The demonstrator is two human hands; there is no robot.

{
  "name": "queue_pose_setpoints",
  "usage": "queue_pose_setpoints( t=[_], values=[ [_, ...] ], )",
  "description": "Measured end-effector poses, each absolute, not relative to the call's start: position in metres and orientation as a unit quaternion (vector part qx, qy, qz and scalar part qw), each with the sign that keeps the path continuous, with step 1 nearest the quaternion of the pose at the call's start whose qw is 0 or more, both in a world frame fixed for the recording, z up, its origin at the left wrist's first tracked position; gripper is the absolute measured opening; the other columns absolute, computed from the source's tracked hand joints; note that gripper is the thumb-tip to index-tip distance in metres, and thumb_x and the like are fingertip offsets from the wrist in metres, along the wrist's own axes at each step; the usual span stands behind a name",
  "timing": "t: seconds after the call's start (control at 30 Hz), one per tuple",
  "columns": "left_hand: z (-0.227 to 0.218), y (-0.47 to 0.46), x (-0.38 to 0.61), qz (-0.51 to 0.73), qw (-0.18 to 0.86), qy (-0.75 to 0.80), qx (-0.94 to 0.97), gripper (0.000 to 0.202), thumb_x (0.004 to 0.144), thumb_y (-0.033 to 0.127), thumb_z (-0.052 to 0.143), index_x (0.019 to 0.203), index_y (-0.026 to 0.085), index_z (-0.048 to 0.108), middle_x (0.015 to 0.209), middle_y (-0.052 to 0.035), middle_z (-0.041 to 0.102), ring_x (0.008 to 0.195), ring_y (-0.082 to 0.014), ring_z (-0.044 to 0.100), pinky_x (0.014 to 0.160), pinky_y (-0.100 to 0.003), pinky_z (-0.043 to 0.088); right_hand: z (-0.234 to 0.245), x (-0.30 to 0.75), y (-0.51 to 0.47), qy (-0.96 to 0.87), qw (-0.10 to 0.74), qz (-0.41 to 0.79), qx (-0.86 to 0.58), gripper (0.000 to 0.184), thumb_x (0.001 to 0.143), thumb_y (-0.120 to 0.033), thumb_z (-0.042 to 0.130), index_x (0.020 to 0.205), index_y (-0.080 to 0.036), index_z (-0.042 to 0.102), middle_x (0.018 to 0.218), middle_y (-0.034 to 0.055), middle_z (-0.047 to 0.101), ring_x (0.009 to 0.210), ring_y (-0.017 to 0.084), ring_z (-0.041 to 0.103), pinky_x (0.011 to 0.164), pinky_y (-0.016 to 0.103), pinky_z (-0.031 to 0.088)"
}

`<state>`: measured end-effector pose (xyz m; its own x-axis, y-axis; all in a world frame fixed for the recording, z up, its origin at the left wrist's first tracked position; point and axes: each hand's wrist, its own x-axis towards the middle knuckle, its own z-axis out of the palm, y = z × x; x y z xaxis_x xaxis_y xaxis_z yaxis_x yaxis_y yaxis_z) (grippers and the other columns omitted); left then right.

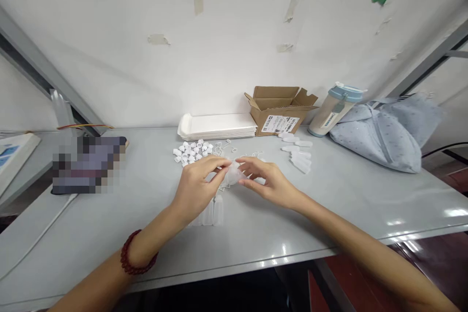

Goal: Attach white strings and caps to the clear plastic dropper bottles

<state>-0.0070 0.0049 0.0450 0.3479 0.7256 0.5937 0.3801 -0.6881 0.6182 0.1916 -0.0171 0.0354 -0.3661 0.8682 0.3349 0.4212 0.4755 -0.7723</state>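
Observation:
My left hand [200, 183] pinches a translucent, whitish plastic piece [234, 174] between thumb and fingertips. On the other side, my right hand [268, 181] curves around the same piece, thumb below and index finger above. Its exact shape is partly hidden by the fingers. Thin white plastic rings with tails [224, 146] lie behind and beneath the hands. To the left of them is a pile of small white caps [190, 152]. Several clear, flat plastic tubes [218, 210] lie side by side in front of my left hand. More translucent tubes [302, 161] rest to the right.
At the wall stand a stack of white trays [219, 126] and an open cardboard box [276, 114]. A tumbler [334, 109] leans against a light blue cloth bag [376, 139] at right. A pixelated phone-like object [89, 165] with a white cable [44, 231] lies left on the grey table [292, 234].

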Motion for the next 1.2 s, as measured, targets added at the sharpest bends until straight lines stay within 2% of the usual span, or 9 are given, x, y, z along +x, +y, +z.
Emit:
queue_pose_setpoints(
  t=[0.13,0.37,0.53,0.7,0.8,1.0,1.2],
  values=[
    [0.044,0.003,-0.005,0.466,0.172,0.32,0.807,0.014,0.084,0.009,0.057,0.089,0.016,0.069,0.089,-0.0031,0.071,0.079,-0.0131,0.066,0.072,-0.024,0.056,0.035,0.191,-0.017,-0.763,0.381,0.308,-0.422,0.037,0.088,-0.025,0.057,0.124,-0.019,0.051,0.099,0.0079,0.067,0.077,0.015,0.066,0.071,0.032,0.056],
    [0.042,-0.001,-0.002,0.474,0.148,0.294,0.817,0.016,0.084,0.006,0.056,0.088,0.014,0.069,0.094,-0.007,0.07,0.086,-0.0154,0.067,0.075,-0.026,0.056,0.03,0.187,-0.018,-0.765,0.39,0.296,-0.418,0.031,0.09,-0.024,0.052,0.121,-0.019,0.051,0.095,0.007,0.066,0.078,0.015,0.065,0.07,0.031,0.055],
    [0.04,-0.004,0.0,0.481,0.181,0.297,0.805,0.018,0.085,0.008,0.054,0.091,0.013,0.07,0.102,-0.0091,0.07,0.089,-0.0159,0.068,0.069,-0.022,0.059,0.03,0.185,-0.019,-0.714,0.415,0.388,-0.409,0.031,0.091,-0.026,0.051,0.121,-0.018,0.048,0.089,0.0056,0.065,0.079,0.015,0.065,0.073,0.033,0.054],
    [0.041,-0.007,0.0,0.467,0.236,0.329,0.786,0.021,0.084,0.014,0.056,0.098,0.014,0.071,0.105,-0.0086,0.071,0.099,-0.0186,0.067,0.075,-0.025,0.061,0.029,0.184,-0.019,-0.666,0.442,0.472,-0.372,0.03,0.091,-0.031,0.052,0.118,-0.019,0.046,0.095,0.007,0.065,0.08,0.016,0.068,0.074,0.035,0.056],
    [0.045,-0.008,-0.001,0.45,0.267,0.358,0.773,0.019,0.084,0.02,0.058,0.097,0.016,0.071,0.101,-0.0068,0.073,0.095,-0.0184,0.067,0.076,-0.026,0.06,0.027,0.185,-0.018,-0.71,0.446,0.383,-0.388,0.029,0.09,-0.028,0.053,0.117,-0.019,0.048,0.089,0.0051,0.065,0.074,0.014,0.066,0.069,0.031,0.056],
    [0.054,-0.006,-0.004,0.393,0.367,0.417,0.733,0.017,0.084,0.032,0.059,0.083,0.021,0.072,0.087,-0.0016,0.072,0.083,-0.0164,0.065,0.069,-0.024,0.055,0.022,0.19,-0.015,-0.83,0.422,0.043,-0.361,0.026,0.091,-0.02,0.053,0.117,-0.018,0.049,0.095,0.0092,0.065,0.081,0.016,0.064,0.061,0.026,0.056],
    [0.054,-0.005,-0.003,0.376,0.442,0.435,0.689,0.02,0.081,0.039,0.063,0.08,0.02,0.07,0.081,-0.0014,0.069,0.075,-0.0155,0.063,0.063,-0.023,0.051,0.026,0.191,-0.016,-0.849,0.393,-0.067,-0.347,0.023,0.091,-0.024,0.054,0.113,-0.017,0.051,0.095,0.0108,0.065,0.08,0.017,0.064,0.063,0.027,0.056]
  ],
)
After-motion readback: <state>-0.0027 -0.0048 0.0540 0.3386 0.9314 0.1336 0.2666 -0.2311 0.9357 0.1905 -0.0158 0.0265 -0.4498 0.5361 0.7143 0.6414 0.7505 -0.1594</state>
